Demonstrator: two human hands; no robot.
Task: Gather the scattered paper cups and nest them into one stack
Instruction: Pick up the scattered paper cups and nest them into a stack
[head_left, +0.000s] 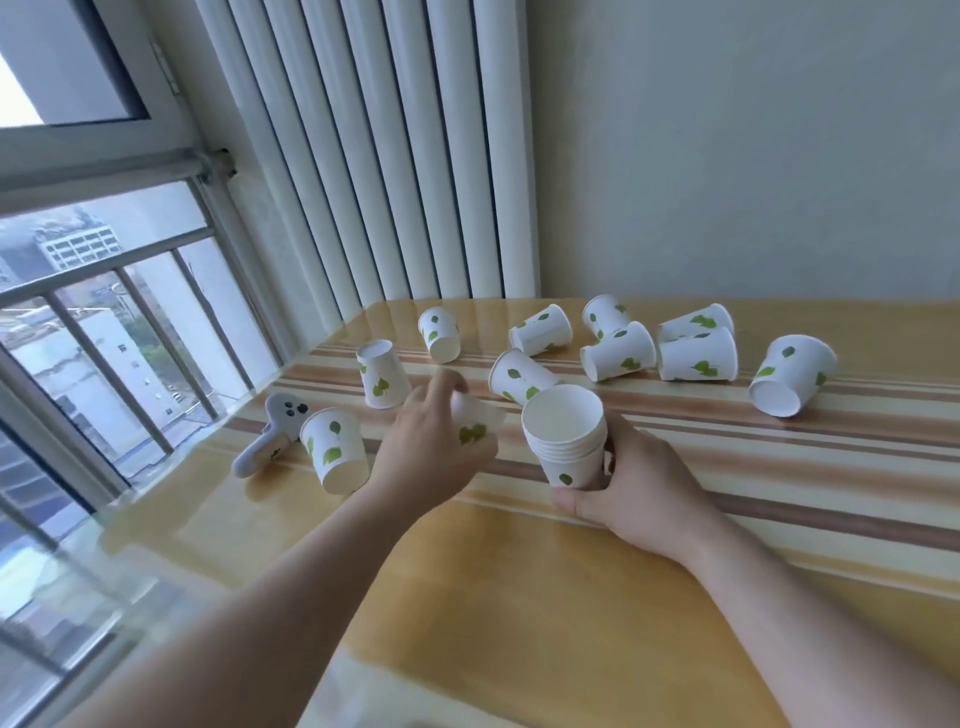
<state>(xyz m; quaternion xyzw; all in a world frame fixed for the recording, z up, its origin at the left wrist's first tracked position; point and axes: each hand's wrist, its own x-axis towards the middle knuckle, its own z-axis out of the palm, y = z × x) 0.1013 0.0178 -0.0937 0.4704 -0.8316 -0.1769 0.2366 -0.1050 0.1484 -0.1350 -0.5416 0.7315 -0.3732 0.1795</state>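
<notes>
A striped table (519, 597) is set against a wall beside a white radiator (395, 156). Loose paper cups (696, 353) are scattered across its far half, most lying on their sides. An upright nested stack (566, 441) is gripped at its base by the right hand (644, 493). A single blurred cup (475, 423) is clasped in the left hand (431, 447), just left of the stack. A small grey device (270, 431) lies near the window edge.

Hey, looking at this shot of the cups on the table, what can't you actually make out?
- Head view: cup in the left hand is motion-blurred and half hidden by fingers.
- Stack in the right hand: exact cup count unclear, rims too tightly nested.
- Grey object by the window: identity unclear.
</notes>
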